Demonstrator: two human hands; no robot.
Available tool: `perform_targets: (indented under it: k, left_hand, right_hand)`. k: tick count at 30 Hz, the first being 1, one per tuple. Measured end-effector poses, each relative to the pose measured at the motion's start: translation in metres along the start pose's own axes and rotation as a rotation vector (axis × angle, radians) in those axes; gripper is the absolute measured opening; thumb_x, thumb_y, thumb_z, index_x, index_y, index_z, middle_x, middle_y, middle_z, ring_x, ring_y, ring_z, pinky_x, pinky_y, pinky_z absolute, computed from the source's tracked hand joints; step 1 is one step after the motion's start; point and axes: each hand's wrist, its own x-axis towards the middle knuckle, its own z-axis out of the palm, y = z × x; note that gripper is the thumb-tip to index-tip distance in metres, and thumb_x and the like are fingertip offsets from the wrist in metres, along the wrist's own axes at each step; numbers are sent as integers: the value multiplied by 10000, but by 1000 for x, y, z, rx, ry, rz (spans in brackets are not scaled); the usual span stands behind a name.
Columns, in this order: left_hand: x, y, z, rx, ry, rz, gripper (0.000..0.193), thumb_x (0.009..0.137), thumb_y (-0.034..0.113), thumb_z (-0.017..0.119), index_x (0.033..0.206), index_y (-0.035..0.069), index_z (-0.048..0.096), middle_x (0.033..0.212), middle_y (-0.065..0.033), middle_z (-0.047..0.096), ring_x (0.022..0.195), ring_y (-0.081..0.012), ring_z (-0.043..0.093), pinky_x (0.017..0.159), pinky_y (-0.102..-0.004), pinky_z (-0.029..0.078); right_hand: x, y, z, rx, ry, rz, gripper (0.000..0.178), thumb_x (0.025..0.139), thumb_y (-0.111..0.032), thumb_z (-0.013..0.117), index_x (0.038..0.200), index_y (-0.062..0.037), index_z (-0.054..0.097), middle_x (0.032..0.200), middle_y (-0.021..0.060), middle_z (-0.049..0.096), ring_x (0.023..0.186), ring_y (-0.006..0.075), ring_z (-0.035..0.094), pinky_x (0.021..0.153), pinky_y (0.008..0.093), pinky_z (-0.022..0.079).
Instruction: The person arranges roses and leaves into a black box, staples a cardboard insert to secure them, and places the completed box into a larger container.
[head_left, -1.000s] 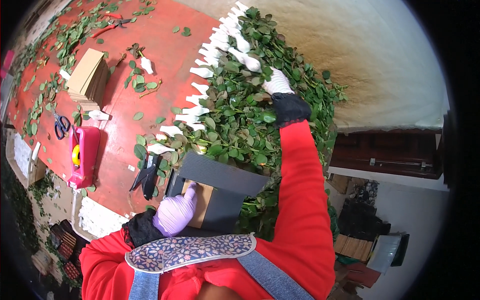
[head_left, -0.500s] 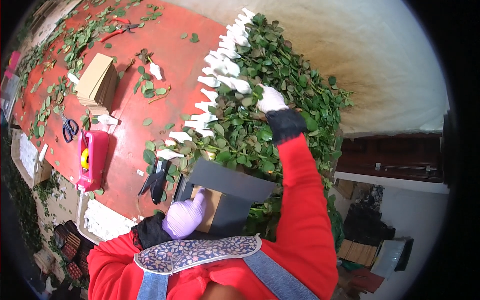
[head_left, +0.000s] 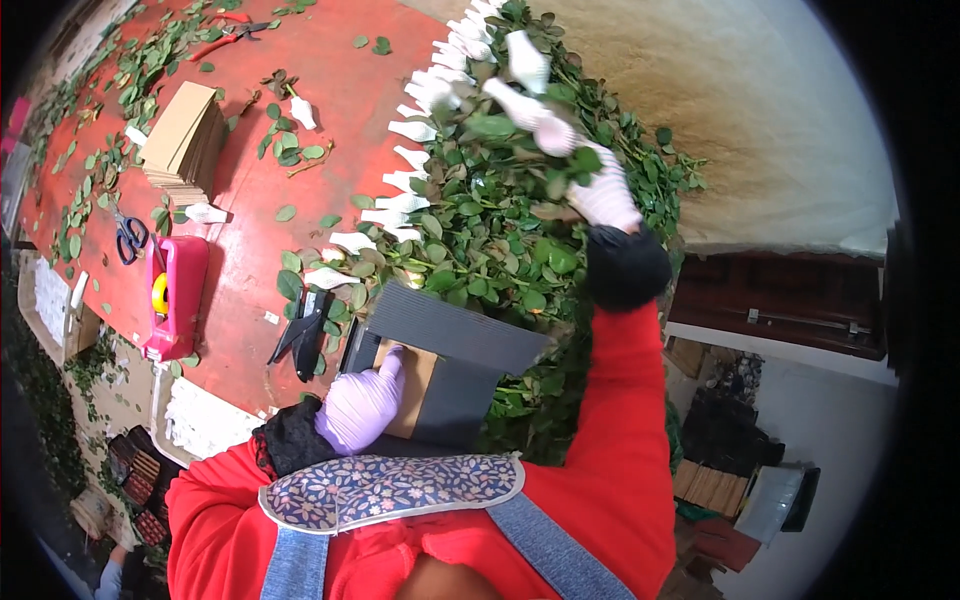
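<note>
One finger of our left hand (head_left: 357, 412) rests on a cardboard piece (head_left: 418, 393), likely light and stiff, over the dark board (head_left: 455, 335); we cannot tell whether it pinches anything. Rightward, above the leafy pile (head_left: 470, 245), white-sleeved stems (head_left: 516, 104) sit gripped in our right hand (head_left: 606, 192); we judge them light and springy, their heads fragile, best held by the stalks.

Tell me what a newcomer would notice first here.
Probably the heap of leafy stems at upper centre, its left edge lined with white-wrapped heads, where the right hand holds a few. Next come the red table across the upper left, strewn with leaves, and the bright pink tape dispenser near its lower edge.
</note>
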Motion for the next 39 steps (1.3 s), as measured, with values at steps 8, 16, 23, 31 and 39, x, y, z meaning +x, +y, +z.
perform_targets:
  k: [8,16,23,31,39]
  left_hand:
    - [0,1,-5,-87,6,-20,434,888,143,559,1293,4,487,552,-95,552,421,-270,564,381,-406,418]
    - [1,-2,-2,-151,11,2,451,882,150,566,1298,-4,485,557,-106,549,422,-276,562,373,-412,413]
    - [0,-6,1,-128,53,31,432,904,188,566,1269,-32,495,542,-102,526,417,-270,543,379,-414,406]
    - [2,-6,-4,93,133,156,237,941,176,527,1155,74,546,553,-63,555,461,-221,590,390,-378,453]
    - [1,-28,-5,-156,-152,156,512,785,162,702,1263,85,535,1303,-78,531,791,-300,671,663,-376,549]
  right_hand:
    - [82,-9,94,-546,-217,178,289,886,-178,555,1156,-85,595,1043,169,693,979,356,669,838,450,537]
    - [51,-1,58,-473,-84,212,568,698,-135,701,1257,-146,600,1116,131,683,1009,308,661,880,402,528]
    - [-84,-32,-113,-366,419,115,220,731,-29,661,949,-42,639,829,116,660,746,267,633,727,364,527]
    - [-244,-106,-206,-447,593,66,229,763,-88,679,981,-27,646,839,100,669,741,235,648,664,332,523]
    - [-273,-161,-122,-525,69,-102,259,795,-147,698,1013,-12,654,850,83,678,735,203,664,600,301,520]
